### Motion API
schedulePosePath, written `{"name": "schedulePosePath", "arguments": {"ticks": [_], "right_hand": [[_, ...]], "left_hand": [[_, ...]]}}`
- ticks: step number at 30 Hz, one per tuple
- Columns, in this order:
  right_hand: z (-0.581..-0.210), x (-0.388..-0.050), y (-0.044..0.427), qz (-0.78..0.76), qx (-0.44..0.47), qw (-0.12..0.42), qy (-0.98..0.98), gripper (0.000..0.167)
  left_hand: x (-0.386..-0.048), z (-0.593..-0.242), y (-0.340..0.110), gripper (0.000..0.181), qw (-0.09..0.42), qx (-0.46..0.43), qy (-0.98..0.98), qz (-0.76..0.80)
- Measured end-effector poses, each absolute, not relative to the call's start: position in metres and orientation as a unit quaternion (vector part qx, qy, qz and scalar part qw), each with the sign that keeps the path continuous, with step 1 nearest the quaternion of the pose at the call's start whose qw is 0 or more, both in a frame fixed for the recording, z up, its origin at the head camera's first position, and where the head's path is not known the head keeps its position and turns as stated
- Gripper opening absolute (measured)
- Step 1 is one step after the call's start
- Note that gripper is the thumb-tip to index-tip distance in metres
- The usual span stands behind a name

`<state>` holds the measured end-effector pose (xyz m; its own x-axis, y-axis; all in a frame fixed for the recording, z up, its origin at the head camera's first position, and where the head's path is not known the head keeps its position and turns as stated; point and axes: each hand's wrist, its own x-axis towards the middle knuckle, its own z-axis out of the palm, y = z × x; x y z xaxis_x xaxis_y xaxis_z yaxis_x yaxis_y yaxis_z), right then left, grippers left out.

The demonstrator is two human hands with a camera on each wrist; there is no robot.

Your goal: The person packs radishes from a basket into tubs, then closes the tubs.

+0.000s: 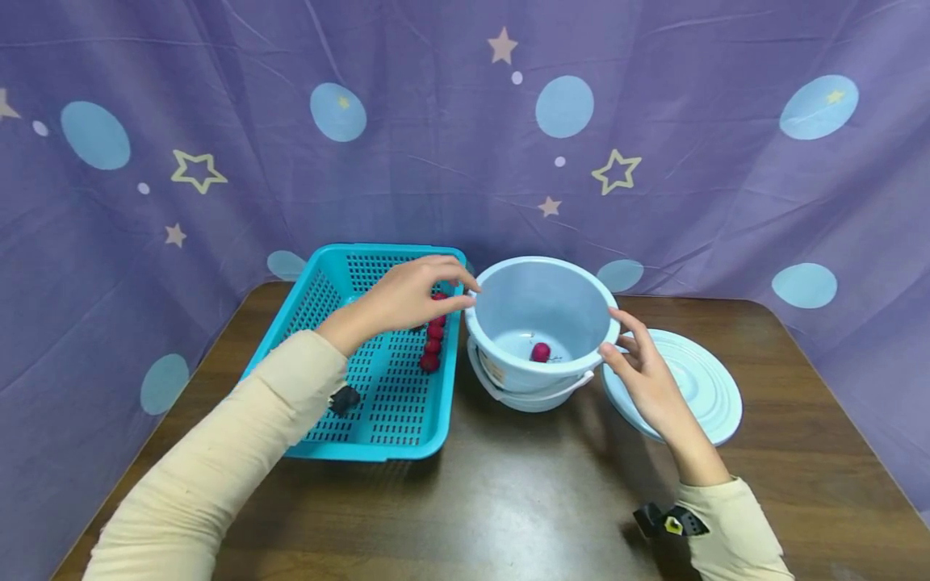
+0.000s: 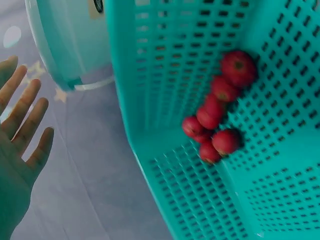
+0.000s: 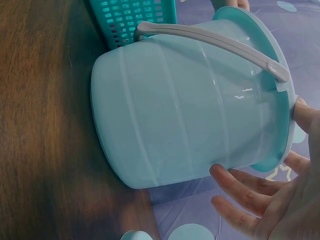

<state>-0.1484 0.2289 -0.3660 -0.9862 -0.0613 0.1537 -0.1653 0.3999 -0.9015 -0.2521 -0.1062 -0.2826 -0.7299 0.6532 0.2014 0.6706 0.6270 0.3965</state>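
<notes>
A pale blue bucket (image 1: 534, 378) stands upright on the table, with one small red round fruit (image 1: 540, 352) on its bottom. My right hand (image 1: 645, 379) holds the bucket's right rim; in the right wrist view its thumb is at the rim and other fingers (image 3: 240, 192) lie along the wall. My left hand (image 1: 407, 292) is at the left rim, above the turquoise basket's edge, fingers spread and fairly straight in the left wrist view. Contact there cannot be made out. In the turquoise basket (image 1: 441, 415) lie several red round fruits (image 2: 239, 69) along one side.
A round pale blue lid (image 1: 715, 395) lies on the brown table (image 1: 494, 516) right of the bucket, partly behind my right hand. The bucket's handle (image 3: 215, 42) hangs down at its side. A purple curtain (image 1: 436, 161) with stars and dots closes off the back.
</notes>
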Motion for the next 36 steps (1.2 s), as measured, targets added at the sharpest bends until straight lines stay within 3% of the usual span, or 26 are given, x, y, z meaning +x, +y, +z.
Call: {"name": "schedulePosePath", "arguments": {"ticks": [16,36], "right_hand": [[-0.367,-0.147,0.229,0.546,0.068,0.047,-0.833,0.058],[-0.368,-0.149,0.227,0.544,0.073,0.055,-0.834,0.057]], "left_hand": [[-0.289,-0.325,-0.149,0.028,-0.027,-0.242,-0.936,-0.253],[-0.315,-0.375,-0.169,0.034,-0.143,-0.178,-0.921,-0.317]]}}
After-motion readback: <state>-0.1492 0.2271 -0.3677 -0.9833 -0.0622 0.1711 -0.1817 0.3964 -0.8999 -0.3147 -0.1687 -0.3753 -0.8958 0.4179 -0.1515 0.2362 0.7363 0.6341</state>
